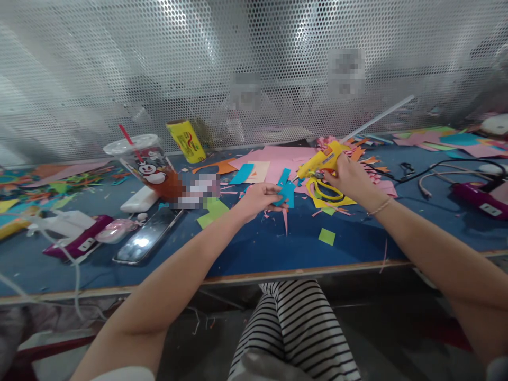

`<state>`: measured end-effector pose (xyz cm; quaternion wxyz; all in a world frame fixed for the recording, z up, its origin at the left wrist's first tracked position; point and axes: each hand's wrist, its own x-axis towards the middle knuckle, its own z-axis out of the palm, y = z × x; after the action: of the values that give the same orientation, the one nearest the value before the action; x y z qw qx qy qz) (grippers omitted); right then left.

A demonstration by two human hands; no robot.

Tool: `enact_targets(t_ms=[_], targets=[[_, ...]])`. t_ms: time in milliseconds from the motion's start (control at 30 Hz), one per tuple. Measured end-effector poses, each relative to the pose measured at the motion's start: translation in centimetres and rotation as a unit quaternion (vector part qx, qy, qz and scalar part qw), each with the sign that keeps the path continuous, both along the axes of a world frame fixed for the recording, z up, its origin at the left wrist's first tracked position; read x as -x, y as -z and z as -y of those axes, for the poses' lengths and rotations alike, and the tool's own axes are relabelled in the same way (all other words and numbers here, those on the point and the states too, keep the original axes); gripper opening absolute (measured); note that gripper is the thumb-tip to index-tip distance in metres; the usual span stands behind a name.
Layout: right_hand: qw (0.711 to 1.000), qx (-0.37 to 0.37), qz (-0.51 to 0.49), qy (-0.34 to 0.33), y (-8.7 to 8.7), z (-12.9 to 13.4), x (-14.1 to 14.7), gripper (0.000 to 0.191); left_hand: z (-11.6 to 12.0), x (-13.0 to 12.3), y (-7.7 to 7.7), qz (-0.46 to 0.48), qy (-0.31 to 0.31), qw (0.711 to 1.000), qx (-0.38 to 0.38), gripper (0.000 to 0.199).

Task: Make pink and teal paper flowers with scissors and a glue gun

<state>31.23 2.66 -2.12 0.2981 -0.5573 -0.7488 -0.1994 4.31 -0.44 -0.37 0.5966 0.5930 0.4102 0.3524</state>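
Near the middle of the blue table, my left hand (260, 201) pinches a small blue paper piece (282, 194) between thumb and fingers. My right hand (351, 177) is wrapped round the handle of a yellow glue gun (319, 161), whose nozzle points down and left at the blue paper. A long clear glue stick (377, 119) juts from the back of the gun. Yellow-handled scissors (327, 193) lie just below the gun, on paper scraps. Pink paper sheets (273, 159) are spread behind both hands.
A drink cup (148, 166) with a red straw leans at the left, near a phone (148, 238) and a purple power strip (79, 238). Another purple strip (480, 200) with cables is at the right. A yellow box (186, 141) stands by the perforated metal screen (278, 69).
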Motion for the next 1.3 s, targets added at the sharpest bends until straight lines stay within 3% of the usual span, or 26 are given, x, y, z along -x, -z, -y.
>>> enact_targets(t_ms=[300, 900, 1300], targets=[[1.000, -0.001, 0.000, 0.013, -0.32, 0.22, -0.18, 0.035, 0.09, 0.14, -0.33, -0.014, -0.017, 1.000, 0.008, 0.017], [1.000, -0.011, -0.007, 0.010, -0.53, 0.59, 0.10, 0.051, -0.02, 0.36, -0.38, 0.018, 0.007, 0.999, 0.035, 0.026], [0.999, -0.023, -0.024, 0.017, -0.48, 0.45, 0.10, 0.057, -0.49, 0.60, 0.01, 0.004, 0.002, 1.000, 0.002, 0.021]])
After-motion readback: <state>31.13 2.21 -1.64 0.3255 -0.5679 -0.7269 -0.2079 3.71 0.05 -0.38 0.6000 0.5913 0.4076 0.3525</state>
